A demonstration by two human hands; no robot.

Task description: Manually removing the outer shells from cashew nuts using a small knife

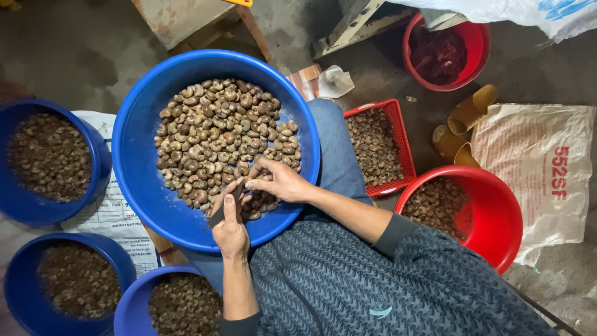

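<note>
Cashews (224, 134): brown, curved, unpeeled, heaped in blue basin (140, 155), lap-held.

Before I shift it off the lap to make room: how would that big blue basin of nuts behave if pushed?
The blue basin probably feels heavy; the nuts heap thickly. Perched on a lap, it may tip. Loose nuts would likely slide.

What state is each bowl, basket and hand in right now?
Large blue basin: partly filled with cashew nuts.
Left hand: gripping a dark blade-like tool.
Right hand: fingers pinching a nut.
Red basket: holding nuts.
Red tub: partly filled.
Small blue bowls: nearly full.
</note>
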